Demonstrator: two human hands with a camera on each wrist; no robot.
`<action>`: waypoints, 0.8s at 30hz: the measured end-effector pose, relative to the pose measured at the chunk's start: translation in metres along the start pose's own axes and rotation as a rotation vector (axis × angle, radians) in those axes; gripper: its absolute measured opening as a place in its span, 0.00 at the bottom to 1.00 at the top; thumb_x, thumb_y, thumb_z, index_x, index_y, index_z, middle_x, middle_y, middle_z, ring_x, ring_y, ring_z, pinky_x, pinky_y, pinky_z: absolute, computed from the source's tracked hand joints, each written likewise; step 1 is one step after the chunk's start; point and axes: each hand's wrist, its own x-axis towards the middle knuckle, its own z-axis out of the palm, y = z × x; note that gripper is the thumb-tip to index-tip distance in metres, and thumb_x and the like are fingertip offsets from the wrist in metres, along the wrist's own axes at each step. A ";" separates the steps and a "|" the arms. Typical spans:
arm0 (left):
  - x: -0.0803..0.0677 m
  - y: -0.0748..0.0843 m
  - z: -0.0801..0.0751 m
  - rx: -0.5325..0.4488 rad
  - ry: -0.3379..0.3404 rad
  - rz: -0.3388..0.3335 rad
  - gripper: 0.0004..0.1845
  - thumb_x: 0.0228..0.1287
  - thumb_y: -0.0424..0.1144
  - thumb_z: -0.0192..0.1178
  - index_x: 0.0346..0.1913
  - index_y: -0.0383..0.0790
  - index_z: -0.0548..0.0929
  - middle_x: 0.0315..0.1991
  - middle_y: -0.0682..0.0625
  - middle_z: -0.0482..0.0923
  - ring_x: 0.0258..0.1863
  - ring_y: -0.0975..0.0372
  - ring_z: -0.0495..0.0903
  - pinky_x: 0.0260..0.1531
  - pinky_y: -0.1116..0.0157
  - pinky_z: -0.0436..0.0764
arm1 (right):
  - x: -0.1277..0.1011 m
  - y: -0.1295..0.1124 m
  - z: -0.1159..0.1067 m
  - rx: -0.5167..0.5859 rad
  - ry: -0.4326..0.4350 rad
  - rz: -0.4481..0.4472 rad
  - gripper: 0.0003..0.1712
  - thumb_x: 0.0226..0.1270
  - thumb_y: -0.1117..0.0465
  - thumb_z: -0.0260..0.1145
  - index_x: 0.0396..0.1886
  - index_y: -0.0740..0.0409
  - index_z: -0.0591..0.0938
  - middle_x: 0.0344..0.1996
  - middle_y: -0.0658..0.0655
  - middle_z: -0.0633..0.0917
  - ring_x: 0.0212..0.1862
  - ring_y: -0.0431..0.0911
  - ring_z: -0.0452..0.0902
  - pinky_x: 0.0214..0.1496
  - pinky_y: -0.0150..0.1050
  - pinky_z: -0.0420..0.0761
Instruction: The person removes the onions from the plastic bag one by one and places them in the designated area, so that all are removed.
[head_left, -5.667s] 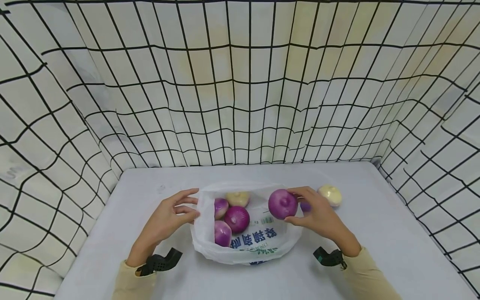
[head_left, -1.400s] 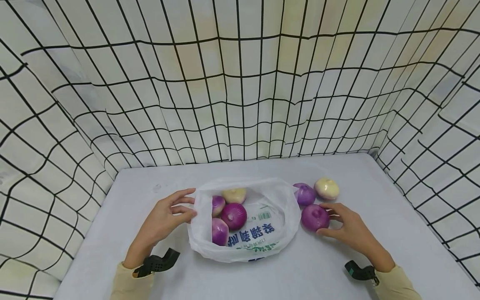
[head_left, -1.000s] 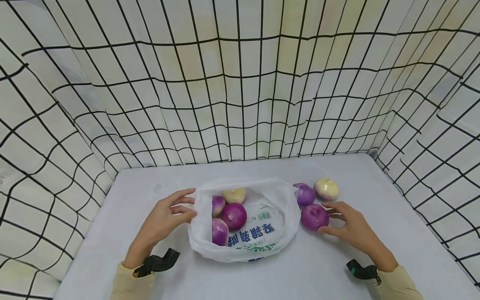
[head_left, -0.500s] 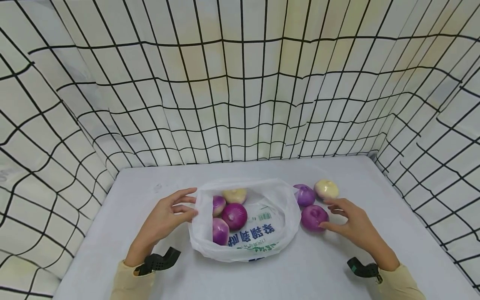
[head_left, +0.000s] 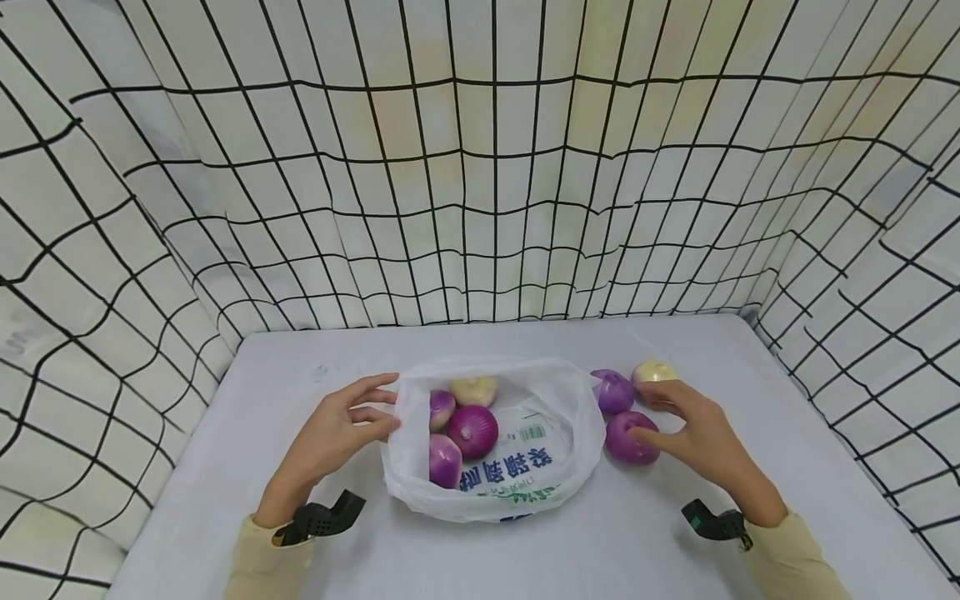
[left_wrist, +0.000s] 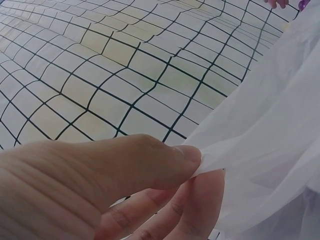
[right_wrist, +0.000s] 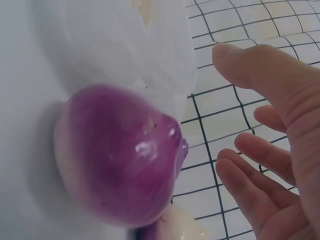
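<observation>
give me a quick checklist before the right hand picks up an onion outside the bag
1. Left hand pinching the white bag: ok, thumb and finger hold its edge.
2. Bag mouth open: ok, four onions show inside.
3. Right hand free: ok, it holds nothing.
4. Room inside: ok, the printed area right of the four onions is bare.
5. Outer pale onion unobstructed: not ok, fingers partly cover it in the head view.
6. Bag's underside intact: cannot tell, hidden.
</observation>
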 end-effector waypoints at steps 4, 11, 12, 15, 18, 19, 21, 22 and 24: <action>0.000 -0.001 0.000 -0.003 -0.002 0.000 0.36 0.66 0.38 0.70 0.76 0.42 0.69 0.63 0.35 0.80 0.47 0.60 0.90 0.43 0.66 0.89 | 0.007 -0.006 0.004 0.007 0.014 -0.046 0.39 0.50 0.58 0.85 0.63 0.57 0.80 0.55 0.60 0.88 0.54 0.55 0.88 0.55 0.45 0.85; 0.000 -0.001 -0.001 -0.007 -0.004 -0.004 0.36 0.67 0.39 0.70 0.76 0.43 0.70 0.63 0.35 0.80 0.49 0.57 0.90 0.43 0.66 0.89 | 0.021 -0.020 0.012 0.059 0.010 -0.098 0.36 0.50 0.61 0.85 0.61 0.58 0.82 0.51 0.58 0.88 0.52 0.53 0.86 0.56 0.35 0.86; 0.000 -0.001 -0.001 -0.009 -0.004 -0.005 0.36 0.66 0.39 0.70 0.76 0.42 0.70 0.63 0.35 0.80 0.49 0.57 0.90 0.43 0.66 0.89 | 0.023 -0.022 0.014 0.069 0.007 -0.104 0.36 0.50 0.61 0.85 0.61 0.56 0.82 0.52 0.57 0.88 0.52 0.53 0.86 0.56 0.38 0.87; 0.000 -0.001 -0.001 -0.008 -0.004 -0.005 0.36 0.66 0.39 0.70 0.76 0.42 0.70 0.63 0.35 0.80 0.49 0.57 0.90 0.43 0.66 0.89 | 0.028 -0.029 0.018 0.113 -0.009 -0.115 0.37 0.51 0.61 0.84 0.63 0.55 0.82 0.53 0.58 0.86 0.53 0.54 0.86 0.55 0.48 0.87; 0.000 0.000 -0.001 -0.005 -0.007 -0.005 0.36 0.66 0.38 0.70 0.76 0.43 0.70 0.63 0.35 0.80 0.49 0.56 0.90 0.43 0.67 0.89 | 0.033 -0.035 0.022 0.101 -0.011 -0.117 0.37 0.52 0.59 0.84 0.63 0.54 0.81 0.54 0.56 0.86 0.54 0.51 0.86 0.54 0.50 0.88; 0.000 0.000 -0.001 -0.004 -0.006 -0.005 0.36 0.66 0.38 0.70 0.76 0.43 0.70 0.63 0.35 0.80 0.49 0.56 0.90 0.43 0.67 0.89 | 0.035 -0.038 0.023 0.101 -0.012 -0.116 0.37 0.52 0.58 0.85 0.63 0.54 0.81 0.54 0.56 0.86 0.53 0.51 0.87 0.54 0.50 0.88; -0.001 0.000 -0.001 -0.004 -0.006 -0.003 0.36 0.66 0.38 0.70 0.76 0.42 0.70 0.63 0.35 0.80 0.49 0.56 0.90 0.42 0.67 0.89 | 0.038 -0.042 0.026 0.088 -0.011 -0.119 0.37 0.52 0.57 0.84 0.62 0.55 0.82 0.54 0.56 0.87 0.53 0.51 0.88 0.53 0.50 0.88; -0.001 0.000 -0.001 -0.003 -0.005 -0.003 0.36 0.66 0.38 0.70 0.76 0.42 0.70 0.63 0.35 0.80 0.49 0.56 0.90 0.42 0.67 0.89 | 0.040 -0.045 0.028 0.090 -0.011 -0.122 0.36 0.52 0.57 0.84 0.62 0.55 0.82 0.53 0.57 0.87 0.52 0.51 0.88 0.53 0.50 0.88; 0.000 0.000 -0.001 -0.004 -0.005 -0.003 0.36 0.66 0.38 0.70 0.75 0.42 0.70 0.63 0.35 0.80 0.49 0.55 0.90 0.42 0.67 0.89 | 0.043 -0.049 0.032 0.106 -0.016 -0.131 0.36 0.52 0.57 0.84 0.62 0.55 0.82 0.53 0.57 0.87 0.52 0.51 0.89 0.54 0.51 0.88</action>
